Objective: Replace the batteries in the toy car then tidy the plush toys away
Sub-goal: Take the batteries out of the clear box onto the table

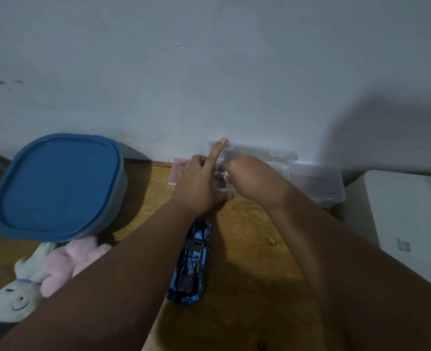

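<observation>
2 bare forearms reach forward over a wooden table [247,249] toward the wall. Nearest the camera, on the left, lie 2 plush toys: a white plush bear [14,297] on its back at the table's left edge, and a pink plush toy [67,259] touching it just behind. Between the forearms sits the blue toy car [191,264], lengthwise, pointing away from the camera, with a dark opening showing near its close end and thin wires visible across its body; neither hand touches it.

Behind the plush toys stands a large container with a blue lid [57,186], closed, near the wall. Farther back, against the wall, is a clear plastic box [260,158] with its lid raised. The left hand [199,183] rests at the box's left end, index finger stretched up along the raised lid and thumb at the box's front edge, steadying it. The right hand [252,181] is curled over the open box, fingertips pinched around a small item with red and white markings; what that item is cannot be told. A pink flat case [177,171] lies just left of the left hand. A second clear container [318,183] sits right of the box, and a white appliance [406,219] stands at the far right.
</observation>
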